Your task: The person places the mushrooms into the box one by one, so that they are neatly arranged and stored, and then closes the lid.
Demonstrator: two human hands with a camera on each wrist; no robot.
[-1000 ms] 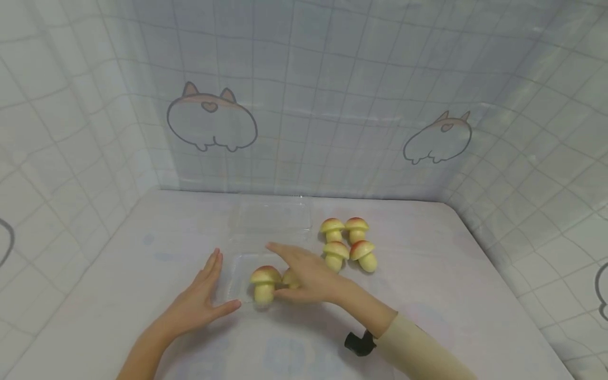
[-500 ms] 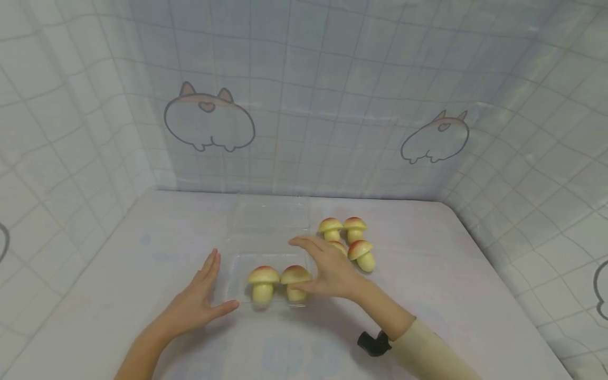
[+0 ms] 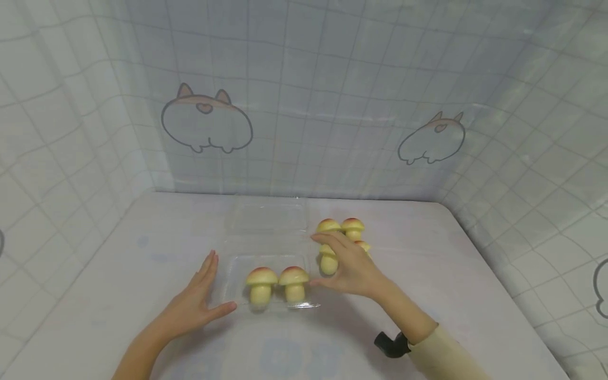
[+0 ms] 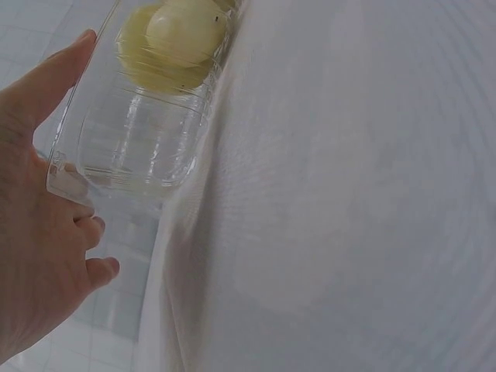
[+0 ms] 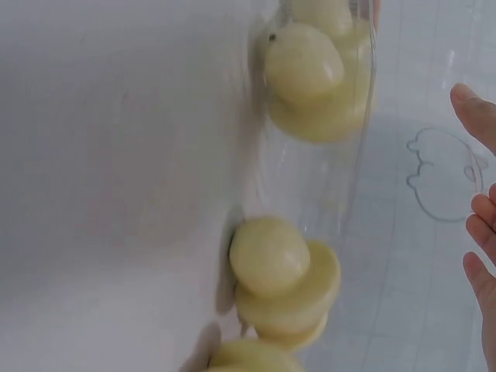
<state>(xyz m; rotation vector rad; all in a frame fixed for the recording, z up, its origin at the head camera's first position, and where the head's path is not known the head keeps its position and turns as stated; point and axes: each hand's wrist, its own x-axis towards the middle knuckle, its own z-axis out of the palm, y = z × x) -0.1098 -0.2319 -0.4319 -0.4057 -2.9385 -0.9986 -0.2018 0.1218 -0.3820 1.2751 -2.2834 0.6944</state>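
A clear plastic box lies unfolded on the table, its lid flat behind it. Two toy mushrooms with red-topped caps sit in its base, a left one and a right one. My left hand rests against the box's left side, fingers extended; in the left wrist view the thumb lies along the rim. My right hand is in the air beside the right edge, thumb and fingers apart, holding nothing. Beneath it stands a loose mushroom, partly covered.
Several loose mushrooms group right of the box; a back left one, a back right one and another mostly behind my right hand. A black object shows at my right wrist. Grid-patterned cloth walls enclose the table.
My right hand has let go of the right-hand mushroom in the box and moved right, towards the loose mushrooms. The left hand has stayed at the box's left side.
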